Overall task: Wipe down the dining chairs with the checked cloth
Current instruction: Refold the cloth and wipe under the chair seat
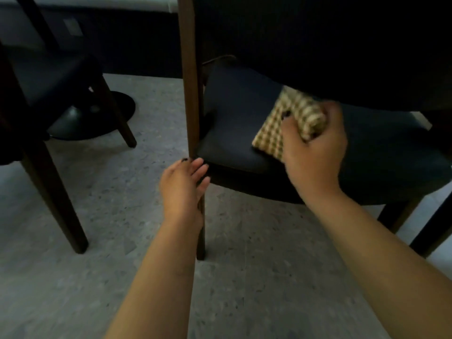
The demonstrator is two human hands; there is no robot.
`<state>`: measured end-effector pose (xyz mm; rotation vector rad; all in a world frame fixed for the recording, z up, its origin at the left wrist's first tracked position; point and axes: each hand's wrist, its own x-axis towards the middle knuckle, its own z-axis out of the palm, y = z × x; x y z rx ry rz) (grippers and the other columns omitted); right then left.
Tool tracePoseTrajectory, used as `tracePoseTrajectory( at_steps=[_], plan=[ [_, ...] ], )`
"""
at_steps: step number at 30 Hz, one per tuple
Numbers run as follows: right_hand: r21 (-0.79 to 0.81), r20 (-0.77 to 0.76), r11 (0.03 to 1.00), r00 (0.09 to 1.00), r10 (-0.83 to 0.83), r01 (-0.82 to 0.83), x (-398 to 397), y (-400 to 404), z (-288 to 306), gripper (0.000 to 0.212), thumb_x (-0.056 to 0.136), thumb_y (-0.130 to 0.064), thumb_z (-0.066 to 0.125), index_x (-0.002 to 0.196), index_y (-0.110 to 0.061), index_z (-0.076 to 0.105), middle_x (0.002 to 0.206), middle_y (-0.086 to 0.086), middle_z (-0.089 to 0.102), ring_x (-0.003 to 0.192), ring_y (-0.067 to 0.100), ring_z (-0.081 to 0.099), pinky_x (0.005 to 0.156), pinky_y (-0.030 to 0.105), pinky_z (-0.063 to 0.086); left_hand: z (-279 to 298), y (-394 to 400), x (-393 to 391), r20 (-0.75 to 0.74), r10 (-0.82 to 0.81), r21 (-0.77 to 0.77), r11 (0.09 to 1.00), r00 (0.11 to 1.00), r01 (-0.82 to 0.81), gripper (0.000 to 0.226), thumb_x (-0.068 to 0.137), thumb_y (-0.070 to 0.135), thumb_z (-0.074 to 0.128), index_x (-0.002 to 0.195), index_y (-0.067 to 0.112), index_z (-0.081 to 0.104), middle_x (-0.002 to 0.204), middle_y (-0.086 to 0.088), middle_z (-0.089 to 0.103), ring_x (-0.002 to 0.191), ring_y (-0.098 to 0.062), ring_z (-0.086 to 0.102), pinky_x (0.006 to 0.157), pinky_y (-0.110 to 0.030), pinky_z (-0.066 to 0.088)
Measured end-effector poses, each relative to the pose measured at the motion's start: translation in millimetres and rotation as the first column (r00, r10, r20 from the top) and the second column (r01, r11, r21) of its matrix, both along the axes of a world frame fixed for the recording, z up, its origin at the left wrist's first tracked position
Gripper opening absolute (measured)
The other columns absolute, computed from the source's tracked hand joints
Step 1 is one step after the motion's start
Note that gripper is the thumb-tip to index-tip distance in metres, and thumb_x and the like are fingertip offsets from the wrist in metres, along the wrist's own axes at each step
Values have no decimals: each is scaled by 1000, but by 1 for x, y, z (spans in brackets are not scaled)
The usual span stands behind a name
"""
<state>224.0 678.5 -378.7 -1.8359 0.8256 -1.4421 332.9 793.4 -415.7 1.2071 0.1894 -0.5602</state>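
Note:
A dining chair with a dark blue padded seat (234,113) and a brown wooden frame (192,81) stands right of centre. Its dark backrest fills the upper right. My right hand (315,145) grips the bunched checked cloth (291,118), beige and brown, and holds it down on the seat under the backrest. The cloth's far end is hidden behind the backrest. My left hand (182,189) has straight fingers and rests against the wooden upright at the seat's near left corner.
A second dark chair (49,77) stands at the left, its wooden legs on the grey speckled floor (110,192). Behind it sits a round black table base (97,118). Another dark leg shows at the far right edge.

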Motion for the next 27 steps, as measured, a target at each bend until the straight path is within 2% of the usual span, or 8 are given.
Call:
tracePoseTrajectory(
  at_steps=[3,7,10,14,17,21,23,27],
  plan=[
    [-238,-326,947,936,131,-216,45,1,-16,34,87,-5,54,121,-5,48,116,8,56,97,1,48,86,16,41,-12,4,7,-191,65,39,998,979,-58,32,100,16,45,131,11,52,123,-8,62,113,-20,60,95,-37,52],
    [-317,-783,802,617,79,-506,79,4,-32,54,90,-4,41,144,-6,35,146,15,39,137,31,30,113,38,14,-17,3,7,-329,-55,38,997,943,71,41,100,23,42,139,9,46,140,-14,49,131,-30,45,104,-49,43],
    [-352,-889,697,455,-41,-624,75,2,-35,54,92,-9,27,144,3,32,149,24,32,141,39,25,116,44,14,-18,0,2,-315,-174,-22,984,933,176,43,101,30,42,139,9,46,135,-14,53,130,-32,46,103,-52,41],
    [-332,-932,547,356,-66,-768,44,-10,-43,53,84,-6,25,125,12,53,128,32,54,120,45,52,98,56,45,-19,-4,-1,-242,-253,-65,967,937,245,39,97,37,49,128,14,54,122,-10,62,117,-29,56,94,-49,47],
    [-416,-906,432,405,-124,-800,7,-27,-41,46,85,-2,32,120,8,60,124,26,59,117,37,58,99,48,46,-21,-4,-3,-230,-272,-63,962,934,265,41,97,39,52,130,15,52,126,-9,59,119,-30,54,95,-49,47],
    [-282,-728,836,672,133,-471,1,-29,-15,48,89,-3,44,137,-4,49,133,16,56,123,30,53,105,42,42,-25,-7,-5,-153,-318,12,946,936,324,43,101,36,48,140,17,44,129,-4,55,121,-28,54,95,-47,47],
    [-174,-660,925,737,144,-337,34,-20,-9,53,91,-2,47,142,-10,42,142,11,48,131,26,43,110,36,33,-33,-15,-10,-40,-332,142,932,943,334,42,102,37,45,140,19,43,120,2,55,109,-22,57,93,-44,46],
    [-171,-914,813,397,79,-556,78,3,-20,48,102,-11,31,150,-9,24,156,8,23,144,28,17,117,35,10,-50,-24,-17,331,-380,490,851,864,187,73,91,56,39,147,10,32,140,-10,50,127,-27,50,108,-48,40]
  ],
)
